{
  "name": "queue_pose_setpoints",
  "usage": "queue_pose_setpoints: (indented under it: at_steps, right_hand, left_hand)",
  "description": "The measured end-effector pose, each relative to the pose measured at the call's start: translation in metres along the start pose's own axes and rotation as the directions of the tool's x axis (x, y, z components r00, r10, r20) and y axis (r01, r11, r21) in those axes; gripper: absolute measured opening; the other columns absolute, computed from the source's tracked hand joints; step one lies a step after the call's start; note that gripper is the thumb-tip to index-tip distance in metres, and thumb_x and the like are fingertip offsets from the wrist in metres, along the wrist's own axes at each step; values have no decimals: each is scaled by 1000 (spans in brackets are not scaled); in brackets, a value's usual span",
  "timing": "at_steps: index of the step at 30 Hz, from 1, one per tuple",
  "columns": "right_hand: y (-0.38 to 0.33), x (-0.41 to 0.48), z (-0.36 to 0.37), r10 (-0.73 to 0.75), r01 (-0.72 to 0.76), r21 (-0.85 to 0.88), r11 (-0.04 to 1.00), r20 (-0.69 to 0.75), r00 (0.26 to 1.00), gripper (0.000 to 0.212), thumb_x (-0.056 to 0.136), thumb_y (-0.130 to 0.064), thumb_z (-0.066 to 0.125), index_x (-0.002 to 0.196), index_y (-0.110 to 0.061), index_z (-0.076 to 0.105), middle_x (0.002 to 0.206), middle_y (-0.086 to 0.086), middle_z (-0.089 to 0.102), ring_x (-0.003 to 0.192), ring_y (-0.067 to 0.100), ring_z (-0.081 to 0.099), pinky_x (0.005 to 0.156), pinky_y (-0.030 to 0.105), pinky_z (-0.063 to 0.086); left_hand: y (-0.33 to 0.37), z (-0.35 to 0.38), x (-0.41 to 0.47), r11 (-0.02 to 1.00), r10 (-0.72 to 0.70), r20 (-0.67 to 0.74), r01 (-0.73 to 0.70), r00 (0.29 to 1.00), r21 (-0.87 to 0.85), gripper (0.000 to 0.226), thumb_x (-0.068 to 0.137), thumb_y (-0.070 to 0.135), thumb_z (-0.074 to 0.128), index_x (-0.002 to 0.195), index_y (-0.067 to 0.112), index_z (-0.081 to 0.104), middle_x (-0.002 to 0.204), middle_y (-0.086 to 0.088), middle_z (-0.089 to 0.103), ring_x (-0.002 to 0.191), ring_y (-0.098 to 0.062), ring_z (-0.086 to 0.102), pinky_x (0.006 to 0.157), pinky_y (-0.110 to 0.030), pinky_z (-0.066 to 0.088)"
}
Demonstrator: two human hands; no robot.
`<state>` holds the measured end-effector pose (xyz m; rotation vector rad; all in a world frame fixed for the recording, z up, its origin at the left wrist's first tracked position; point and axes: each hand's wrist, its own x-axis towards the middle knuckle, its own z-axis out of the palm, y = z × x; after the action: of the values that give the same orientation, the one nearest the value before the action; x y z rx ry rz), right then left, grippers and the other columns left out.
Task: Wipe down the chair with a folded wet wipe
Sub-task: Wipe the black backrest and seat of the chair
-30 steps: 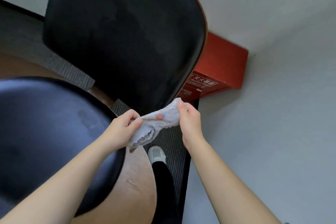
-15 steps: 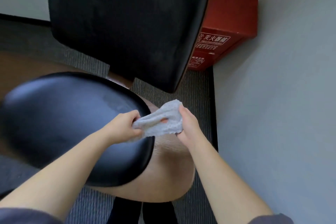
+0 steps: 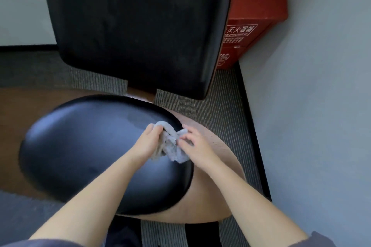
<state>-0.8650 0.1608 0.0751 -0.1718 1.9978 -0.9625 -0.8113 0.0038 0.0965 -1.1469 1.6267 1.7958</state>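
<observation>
Both hands, left hand [image 3: 149, 142] and right hand [image 3: 195, 146], pinch a bunched wet wipe [image 3: 170, 144] between them, over the black chair seat's [image 3: 84, 146] right edge; the seat spreads leftward.

Head view looks down (close) at chair [image 3: 104, 152]

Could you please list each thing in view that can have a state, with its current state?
Wet wipe: bunched up, resting on the seat's right side, held by both hands.
Left hand: gripping the wipe's left part.
Right hand: fingers pinching the wipe's right edge.
Chair seat: glossy, a damp-looking smear near the wipe.
Chair backrest: upright, untouched.
Red box: closed, against the wall.
</observation>
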Motion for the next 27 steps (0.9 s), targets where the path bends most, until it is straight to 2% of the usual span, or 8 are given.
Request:
queue_pose_setpoints:
  at_steps: [4,9,12,14,16,19,22,27]
  right_hand:
    - [-1,7,60,77,-65,300,952,-27,997,26,81,-18,74,98,-20,54,98,-8,66,91,-1,63,87,20,49]
    - [4,34,126,288,-108,483,869,-317,904,22,86,0,61,92,-22,65,86,-3,72,81,3,66,76,21,50]
    - [22,55,119,371,-118,483,868,-471,800,22,85,-1,57,91,-19,68,88,-5,71,87,11,66,84,31,54]
    - [39,69,97,344,-155,339,928,-618,707,27,84,1,53,93,-19,68,95,-6,67,93,15,63,88,33,51]
    - [60,84,75,178,-206,46,977,-710,681,32,84,3,49,104,-14,69,110,-1,63,103,20,59,89,26,44]
    - [87,113,77,47,-241,-298,924,-535,843,39,91,-12,53,130,-9,58,140,8,50,129,27,45,106,32,36]
    - [99,133,104,14,-254,-428,867,-489,872,51,96,-24,50,142,-5,43,153,11,35,142,26,29,118,33,22]
    - [82,164,117,-74,-192,-587,787,-398,914,60,95,-11,50,151,-15,28,160,11,17,147,25,15,118,33,14]
  left_hand:
    - [-20,-38,22,994,-81,141,68,987,91,19,96,7,45,82,11,58,67,-8,57,54,-18,48,46,-22,36]
    - [-51,-76,65,960,-158,393,234,906,-153,25,100,24,49,104,8,69,93,-9,73,80,-18,67,74,-31,51]
    - [-62,-72,89,976,-183,447,215,876,-22,29,100,30,49,122,18,65,113,-3,71,100,-12,65,85,-29,49]
    - [-76,-72,113,962,-156,293,77,943,264,35,99,27,54,133,21,56,133,-1,61,121,-16,55,99,-34,43]
    - [-91,-81,135,631,5,98,-79,995,771,49,96,32,54,142,20,43,150,-7,41,138,-26,36,110,-41,34]
    - [-112,-110,154,196,22,-53,47,998,979,84,92,58,50,155,26,3,163,-12,-7,149,-38,-7,111,-65,17]
    - [-133,-132,164,97,8,-107,106,994,990,97,85,77,37,151,36,-22,158,-11,-29,145,-41,-22,107,-73,13]
    - [-142,-131,167,78,77,-104,98,992,992,98,83,80,35,151,36,-21,159,-11,-29,145,-41,-22,107,-75,15]
